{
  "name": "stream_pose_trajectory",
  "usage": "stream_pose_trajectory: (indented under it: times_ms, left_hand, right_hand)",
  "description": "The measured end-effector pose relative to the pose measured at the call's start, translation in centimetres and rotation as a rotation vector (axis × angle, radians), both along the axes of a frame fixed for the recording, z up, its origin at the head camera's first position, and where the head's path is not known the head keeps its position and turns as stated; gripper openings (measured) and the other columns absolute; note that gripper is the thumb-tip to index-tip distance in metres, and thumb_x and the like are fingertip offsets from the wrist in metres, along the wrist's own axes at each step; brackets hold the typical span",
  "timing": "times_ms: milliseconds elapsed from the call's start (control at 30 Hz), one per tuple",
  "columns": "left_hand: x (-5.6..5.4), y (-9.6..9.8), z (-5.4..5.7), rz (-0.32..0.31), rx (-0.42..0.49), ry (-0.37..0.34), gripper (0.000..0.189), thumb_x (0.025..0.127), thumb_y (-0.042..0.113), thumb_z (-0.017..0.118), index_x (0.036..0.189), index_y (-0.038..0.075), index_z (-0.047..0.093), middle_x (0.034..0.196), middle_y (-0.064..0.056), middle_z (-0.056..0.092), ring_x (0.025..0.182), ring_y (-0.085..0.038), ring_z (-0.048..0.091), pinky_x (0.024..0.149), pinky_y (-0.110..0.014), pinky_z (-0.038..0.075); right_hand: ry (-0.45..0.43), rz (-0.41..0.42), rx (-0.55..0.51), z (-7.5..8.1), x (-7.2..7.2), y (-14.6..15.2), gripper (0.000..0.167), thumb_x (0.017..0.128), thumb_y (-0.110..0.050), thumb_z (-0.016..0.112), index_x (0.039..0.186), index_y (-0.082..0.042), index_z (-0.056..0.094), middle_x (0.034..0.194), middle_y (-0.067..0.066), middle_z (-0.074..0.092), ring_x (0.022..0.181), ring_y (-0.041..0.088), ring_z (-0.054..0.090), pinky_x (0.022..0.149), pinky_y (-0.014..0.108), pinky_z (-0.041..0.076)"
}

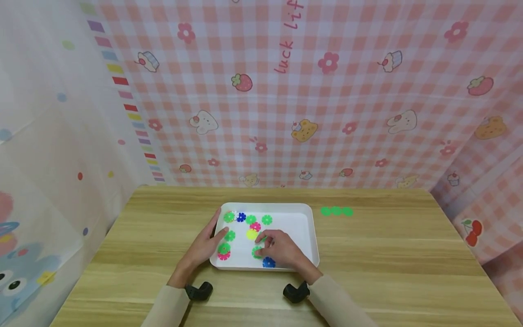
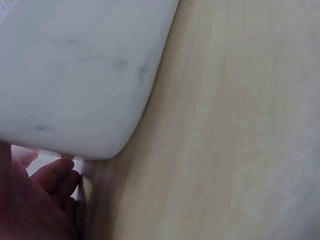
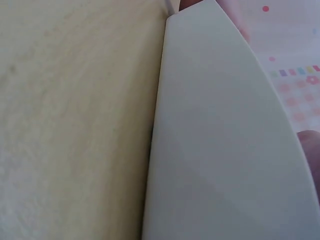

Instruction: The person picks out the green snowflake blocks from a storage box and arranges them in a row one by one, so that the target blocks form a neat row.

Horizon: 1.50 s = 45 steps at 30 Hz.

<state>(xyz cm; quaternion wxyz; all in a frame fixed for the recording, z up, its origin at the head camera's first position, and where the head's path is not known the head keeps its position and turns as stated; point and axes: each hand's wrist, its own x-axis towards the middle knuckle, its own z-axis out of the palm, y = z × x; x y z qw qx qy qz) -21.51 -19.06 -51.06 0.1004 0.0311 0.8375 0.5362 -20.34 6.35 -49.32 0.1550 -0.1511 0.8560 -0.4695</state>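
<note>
A white tray [image 1: 292, 227] holds several notched plastic discs. My left hand [image 1: 204, 245] grips its left side, thumb over the rim and fingers along the outer wall; the left wrist view shows those fingers [image 2: 52, 175] beside the tray's corner. Over the tray's middle, my right hand [image 1: 282, 247] reaches down with thumb and index finger apart, the thumb at a green disc [image 1: 256, 251]. Close to these fingers are a yellow disc [image 1: 251, 234], a pink disc [image 1: 255, 226] and a blue disc [image 1: 268, 262]. In the right wrist view, the tray wall [image 3: 215, 125] hides most of the hand.
Three green discs [image 1: 337, 210] lie in a row on the wooden table [image 1: 380, 254], right of the tray. More discs are along the tray's left side, including a dark blue disc [image 1: 241, 217]. A pink checked cloth [image 1: 278, 104] hangs behind the table.
</note>
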Motion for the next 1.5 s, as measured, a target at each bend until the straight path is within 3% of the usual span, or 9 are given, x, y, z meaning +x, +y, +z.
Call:
stream_pose_trajectory:
  times_ms: [467,833,1267,1500]
  left_hand:
    - [0.14,-0.01,0.18,-0.003,-0.008,-0.009,0.068,0.106,0.034,0.047,0.16,0.031,0.006,0.168,0.001,0.005,0.154,-0.024,0.002,0.123,-0.05,0.006]
    - [0.01,-0.09,0.04,-0.01,0.006,-0.005,0.071,0.105,0.035,0.048,0.161,0.028,0.005,0.168,0.0,0.004,0.154,-0.024,0.001,0.123,-0.05,0.005]
    - [-0.08,0.05,0.11,0.0,0.006,0.004,0.069,0.105,0.033,0.048,0.161,0.03,0.007,0.167,0.004,0.006,0.153,-0.021,0.003,0.124,-0.048,0.006]
    - [0.12,0.06,0.26,0.001,0.011,-0.005,0.07,0.105,0.034,0.049,0.161,0.028,0.007,0.167,0.005,0.005,0.154,-0.022,0.002,0.124,-0.048,0.006]
  right_hand:
    - [0.075,-0.009,0.048,-0.45,0.08,-0.28,0.013,0.081,-0.012,0.081,0.09,-0.012,0.072,0.071,-0.004,0.053,0.065,0.011,0.047,0.06,0.023,0.039]
    - [0.045,-0.02,0.057,-0.34,0.06,-0.35,0.016,0.082,-0.012,0.08,0.09,-0.012,0.066,0.074,-0.003,0.053,0.065,0.012,0.046,0.058,0.023,0.037]
    - [0.098,0.0,0.038,-0.13,-0.05,-0.04,0.018,0.082,-0.008,0.079,0.091,-0.012,0.064,0.081,-0.003,0.058,0.072,0.013,0.05,0.066,0.026,0.043]
    - [0.061,0.005,0.017,0.12,-0.03,0.07,0.014,0.085,-0.007,0.075,0.093,-0.013,0.065,0.081,-0.003,0.059,0.071,0.013,0.052,0.064,0.025,0.044]
